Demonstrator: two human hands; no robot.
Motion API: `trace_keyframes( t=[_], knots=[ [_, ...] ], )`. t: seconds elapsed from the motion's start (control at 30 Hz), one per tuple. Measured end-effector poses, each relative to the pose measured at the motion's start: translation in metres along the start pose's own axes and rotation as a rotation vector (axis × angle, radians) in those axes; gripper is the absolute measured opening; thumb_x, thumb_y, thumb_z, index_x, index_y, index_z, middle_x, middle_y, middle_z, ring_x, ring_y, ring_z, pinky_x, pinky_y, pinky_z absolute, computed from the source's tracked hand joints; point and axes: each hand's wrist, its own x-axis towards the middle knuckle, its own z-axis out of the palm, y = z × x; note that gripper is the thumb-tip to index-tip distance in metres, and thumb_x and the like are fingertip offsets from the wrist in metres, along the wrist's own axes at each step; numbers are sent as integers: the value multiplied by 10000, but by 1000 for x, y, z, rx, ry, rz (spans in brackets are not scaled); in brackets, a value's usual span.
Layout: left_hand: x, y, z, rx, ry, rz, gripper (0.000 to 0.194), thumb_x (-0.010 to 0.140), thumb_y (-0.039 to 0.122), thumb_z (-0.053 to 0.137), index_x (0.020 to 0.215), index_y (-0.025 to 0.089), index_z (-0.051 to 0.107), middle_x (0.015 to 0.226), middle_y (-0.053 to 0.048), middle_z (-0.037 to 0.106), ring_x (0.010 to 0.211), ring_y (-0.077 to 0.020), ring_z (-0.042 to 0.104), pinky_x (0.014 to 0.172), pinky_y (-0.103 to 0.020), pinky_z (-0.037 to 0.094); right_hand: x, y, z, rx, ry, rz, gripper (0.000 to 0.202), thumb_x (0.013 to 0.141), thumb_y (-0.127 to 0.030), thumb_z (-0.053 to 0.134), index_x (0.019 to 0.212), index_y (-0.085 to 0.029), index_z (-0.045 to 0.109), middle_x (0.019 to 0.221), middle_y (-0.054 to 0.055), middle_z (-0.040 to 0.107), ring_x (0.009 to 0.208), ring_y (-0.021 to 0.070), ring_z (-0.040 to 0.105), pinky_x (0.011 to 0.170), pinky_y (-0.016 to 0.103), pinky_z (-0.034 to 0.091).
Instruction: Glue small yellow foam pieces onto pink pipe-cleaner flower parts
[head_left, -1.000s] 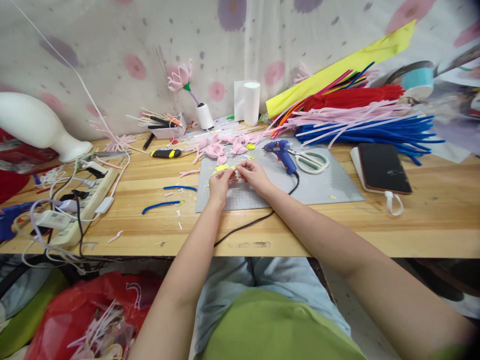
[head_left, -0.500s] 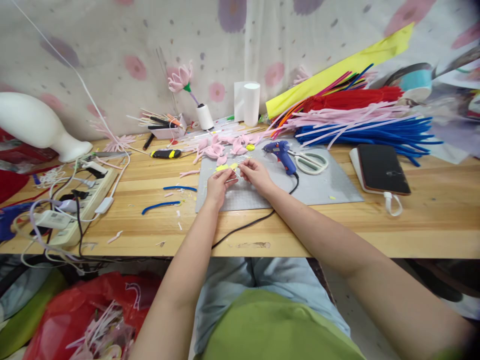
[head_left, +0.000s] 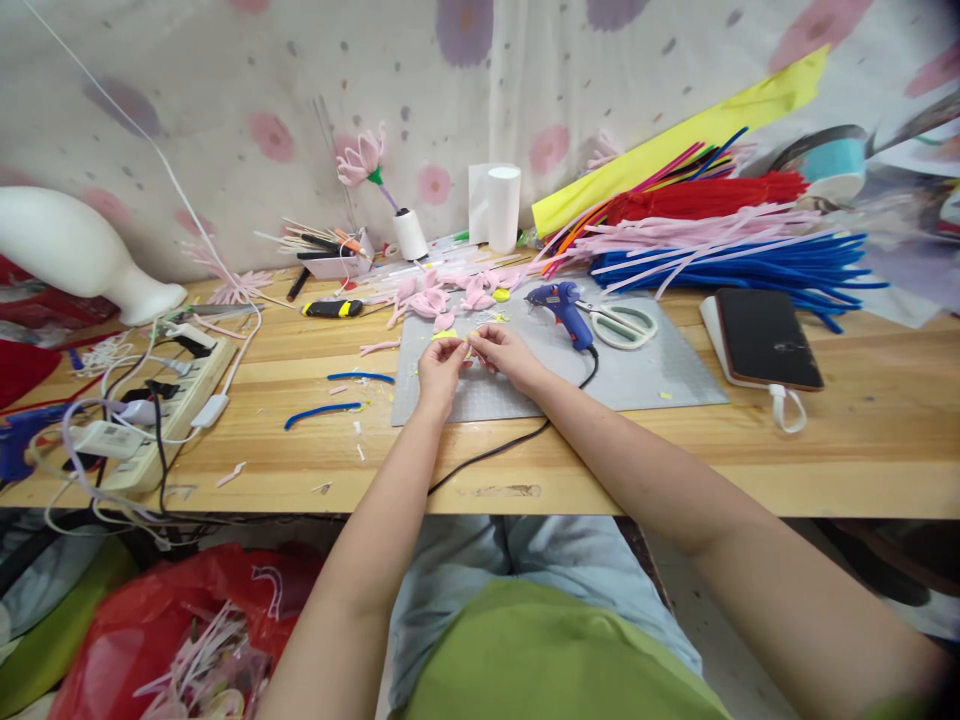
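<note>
Over the grey cutting mat [head_left: 637, 385], my left hand [head_left: 441, 372] and my right hand [head_left: 506, 355] meet fingertip to fingertip. Both are pinched closed around something small that the fingers mostly hide. Yellow pieces [head_left: 445, 335] show just behind the left fingers. Several pink pipe-cleaner petals [head_left: 427, 302] lie beyond my hands at the mat's back edge, with a small yellow piece [head_left: 501, 295] beside them. To the right of my right hand rest a blue glue gun [head_left: 564, 312] and scissors [head_left: 626, 326] with pale handles.
Bundles of blue pipe cleaners [head_left: 720, 265] and red ones [head_left: 705, 198] are piled at the back right. A black phone-like device [head_left: 769, 335] sits on the right. At left are a power strip [head_left: 176, 410], a box cutter [head_left: 332, 309] and two blue pipe-cleaner pieces [head_left: 322, 412].
My hands have drawn closer, so the fingertips now meet. The thin white bit seen between them earlier is hidden. The things on the table stay where they were.
</note>
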Motion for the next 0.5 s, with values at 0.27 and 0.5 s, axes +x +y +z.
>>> trace_keyframes(
  t=[0.27,0.5],
  knots=[
    [2,3,-3,-67,0,-48,254,587,301,754,722,145,607,718,13,592,621,-62,537,612,-218,477,0,-4,-4,34,36,65,296,734,-381,655,643,-186,452,529,-63,475,409,36,380,375,165,275],
    [-2,4,-2,-15,-40,-59,221,546,252,761,710,134,673,674,-3,624,620,-80,546,603,-233,483,1,-1,-11,-36,-38,45,297,692,-405,681,635,-170,508,502,-57,476,402,37,368,375,173,278]
  ],
)
